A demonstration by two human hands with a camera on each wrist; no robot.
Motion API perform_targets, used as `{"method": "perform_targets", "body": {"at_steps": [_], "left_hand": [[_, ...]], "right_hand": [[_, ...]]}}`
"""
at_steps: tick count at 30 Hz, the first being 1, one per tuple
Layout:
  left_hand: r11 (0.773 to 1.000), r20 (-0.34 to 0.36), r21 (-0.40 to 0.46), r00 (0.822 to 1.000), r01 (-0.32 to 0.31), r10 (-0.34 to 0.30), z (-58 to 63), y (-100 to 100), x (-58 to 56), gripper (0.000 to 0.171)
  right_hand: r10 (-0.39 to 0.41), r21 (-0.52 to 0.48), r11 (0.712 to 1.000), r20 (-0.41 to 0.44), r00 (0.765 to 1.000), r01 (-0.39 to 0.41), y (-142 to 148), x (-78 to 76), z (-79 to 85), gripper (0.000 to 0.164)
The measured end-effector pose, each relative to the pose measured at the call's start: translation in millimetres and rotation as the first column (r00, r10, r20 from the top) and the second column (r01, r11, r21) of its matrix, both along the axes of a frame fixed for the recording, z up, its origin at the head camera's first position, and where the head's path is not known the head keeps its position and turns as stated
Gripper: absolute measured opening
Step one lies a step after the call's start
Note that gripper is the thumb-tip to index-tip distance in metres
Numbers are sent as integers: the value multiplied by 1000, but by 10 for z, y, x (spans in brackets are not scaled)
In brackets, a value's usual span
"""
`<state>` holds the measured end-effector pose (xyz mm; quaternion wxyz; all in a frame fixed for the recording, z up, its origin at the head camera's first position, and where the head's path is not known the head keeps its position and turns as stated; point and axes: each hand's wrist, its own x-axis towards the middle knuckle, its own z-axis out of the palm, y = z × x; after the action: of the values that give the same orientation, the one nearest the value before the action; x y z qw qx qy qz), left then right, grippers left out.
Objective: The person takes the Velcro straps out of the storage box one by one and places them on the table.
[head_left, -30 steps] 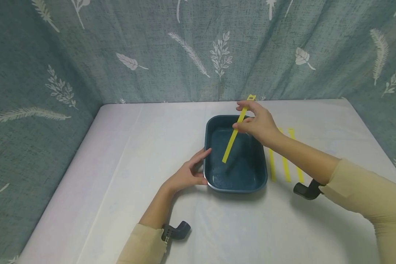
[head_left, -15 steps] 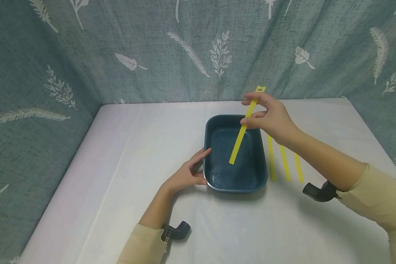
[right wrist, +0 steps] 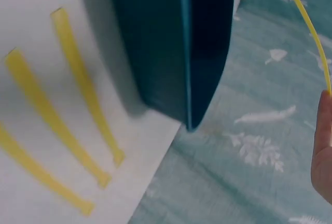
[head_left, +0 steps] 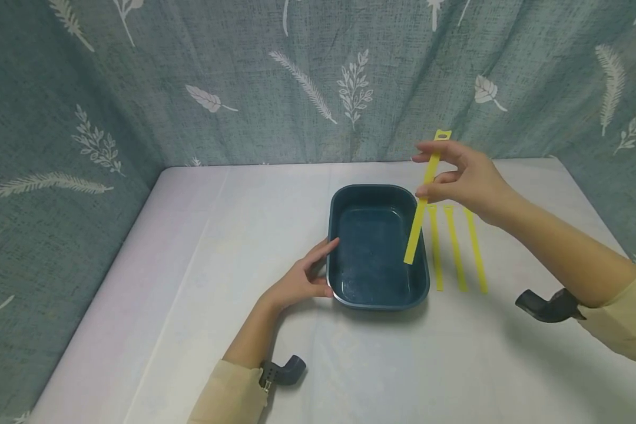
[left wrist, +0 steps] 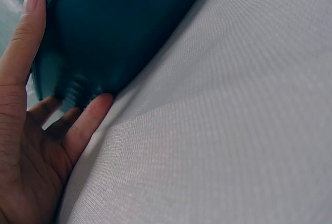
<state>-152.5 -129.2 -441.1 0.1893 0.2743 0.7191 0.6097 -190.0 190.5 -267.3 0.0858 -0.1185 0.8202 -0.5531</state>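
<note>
In the head view, my right hand (head_left: 471, 179) pinches a thin yellow strip (head_left: 416, 232) with a wider, holed end (head_left: 443, 135) at the top. The strip slants downward and its lower end overlaps the right wall of a dark blue rectangular plastic basin (head_left: 378, 307). The basin's inside shows no contents. At the basin's left side, my left hand (head_left: 297, 282) rests its spread, fairly straight fingers against the wall, one fingertip over the rim. The left wrist view shows those fingers (left wrist: 91, 123) touching the basin's outer wall (left wrist: 124, 22).
Three similar yellow strips (head_left: 457, 253) lie side by side on the white tablecloth (head_left: 217, 282), right of the basin. A leaf-patterned green curtain (head_left: 275, 82) hangs behind the table and along its sides. A dark curved mount (head_left: 548, 307) sits on the right wrist, another (head_left: 286, 372) on the left.
My right hand has moved right with the yellow strip, from over the basin's middle to its right rim, and somewhat up. My left hand and the basin have stayed put.
</note>
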Motion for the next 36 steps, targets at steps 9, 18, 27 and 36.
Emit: {"method": "perform_targets", "body": {"at_steps": [9, 18, 27, 36], "left_hand": [[1000, -9, 8, 1000, 5, -5, 6, 7, -1, 108], [1000, 1, 5, 1000, 3, -3, 22, 5, 4, 109], [1000, 16, 12, 1000, 0, 0, 6, 0, 24, 106], [1000, 19, 21, 1000, 1, -1, 22, -11, 21, 109]], "right_hand": [[45, 130, 990, 36, 998, -50, 337, 9, -141, 70], [56, 187, 980, 71, 996, -68, 659, 46, -353, 69], [48, 266, 961, 103, 993, -74, 877, 134, -528, 69], [57, 309, 948, 67, 996, -75, 1100, 214, -667, 69]]}}
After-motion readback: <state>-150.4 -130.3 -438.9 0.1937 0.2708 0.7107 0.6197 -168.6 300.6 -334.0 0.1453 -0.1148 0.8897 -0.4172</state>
